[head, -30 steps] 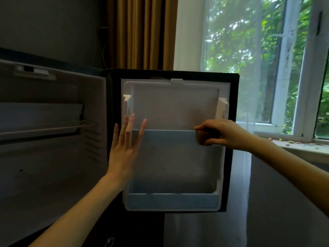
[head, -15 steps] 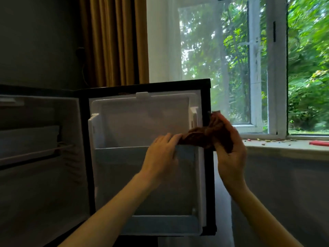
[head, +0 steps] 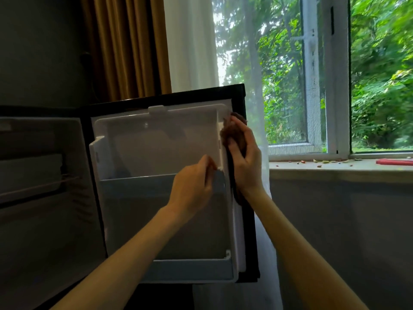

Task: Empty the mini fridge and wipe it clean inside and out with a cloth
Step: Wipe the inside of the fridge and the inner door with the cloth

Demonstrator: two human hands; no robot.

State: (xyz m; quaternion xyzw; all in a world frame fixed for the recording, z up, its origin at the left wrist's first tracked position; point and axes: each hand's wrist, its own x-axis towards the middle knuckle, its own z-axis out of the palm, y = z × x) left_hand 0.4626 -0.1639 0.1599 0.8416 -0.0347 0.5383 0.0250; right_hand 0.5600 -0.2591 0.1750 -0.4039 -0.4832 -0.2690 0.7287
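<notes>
Cloth [head: 232,134] moved up door [head: 156,148] edge, bunched under right hand [head: 247,168] fingers [head: 241,127].

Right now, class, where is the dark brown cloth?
Head view: the dark brown cloth is gripped by the right hand at the open fridge door's right edge.

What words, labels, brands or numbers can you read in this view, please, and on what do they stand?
None can be read.
The fridge door liner shows no print.
The cloth in the right hand is plain.
Faint marks on the window frame are too blurred to read.
</notes>
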